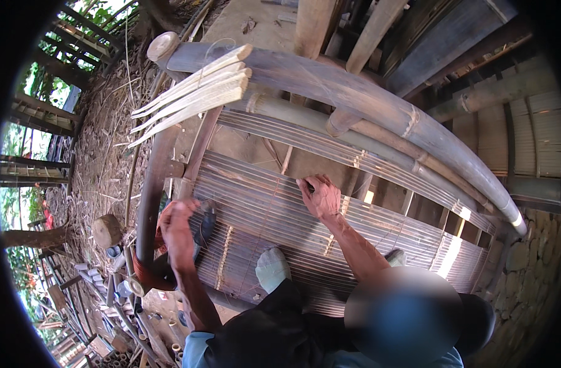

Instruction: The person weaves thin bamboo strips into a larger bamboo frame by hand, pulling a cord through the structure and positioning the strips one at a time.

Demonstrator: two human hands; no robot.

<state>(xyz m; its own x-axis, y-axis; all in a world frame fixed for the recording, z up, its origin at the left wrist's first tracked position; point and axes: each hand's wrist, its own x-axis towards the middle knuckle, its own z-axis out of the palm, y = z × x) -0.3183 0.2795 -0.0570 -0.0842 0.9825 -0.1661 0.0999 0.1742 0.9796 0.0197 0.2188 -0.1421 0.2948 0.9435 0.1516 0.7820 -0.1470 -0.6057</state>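
left hand [177, 230]: blurred, fingers bent, cannot tell if holding; at platform's left edge, near dark object [205, 224] | right hand [322, 195]: fingers curled tight, contents cannot be told; over slatted platform [250, 190] | slatted platform: before the person, beside thick rail [354, 89] | pale split strips [224, 93]: across rail's left end

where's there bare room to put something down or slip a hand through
The slatted platform looks bare between the left hand and right hand; a hand might fit the opening between it and the far slats. Crowded: the ground at lower left, with cut bamboo pieces.
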